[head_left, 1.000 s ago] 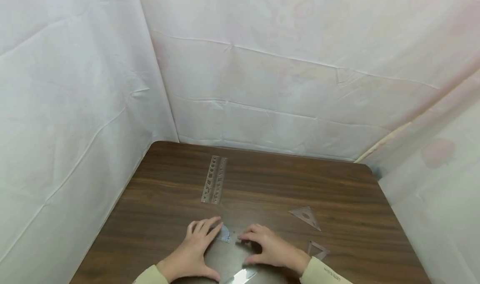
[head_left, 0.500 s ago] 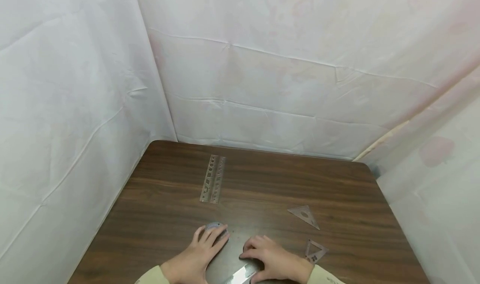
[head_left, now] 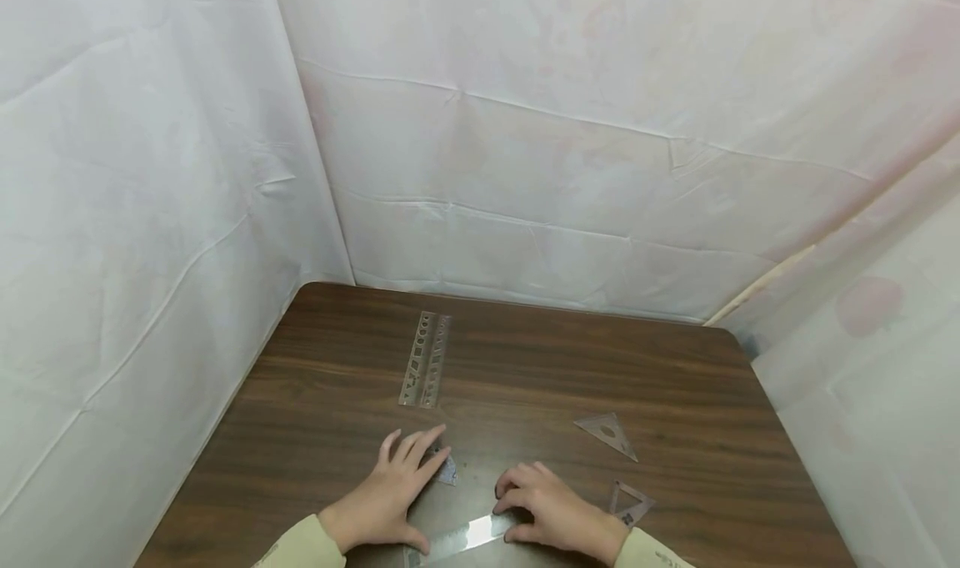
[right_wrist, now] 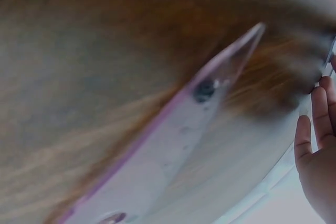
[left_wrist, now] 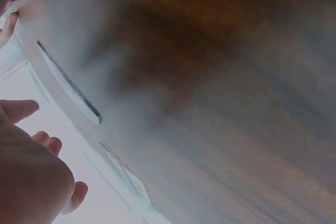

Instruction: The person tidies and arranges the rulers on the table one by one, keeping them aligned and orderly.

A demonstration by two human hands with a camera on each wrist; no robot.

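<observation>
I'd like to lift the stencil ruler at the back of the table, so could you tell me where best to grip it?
The stencil ruler lies flat and free on the table, so it probably needs a pinch across its narrow width at the near short end, from the front; its cut-out holes may give fingertips purchase.

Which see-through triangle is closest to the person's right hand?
The small triangle near the table's front edge, just beside the right hand. The other triangle lies farther back on the table, well clear of the hand.
</observation>
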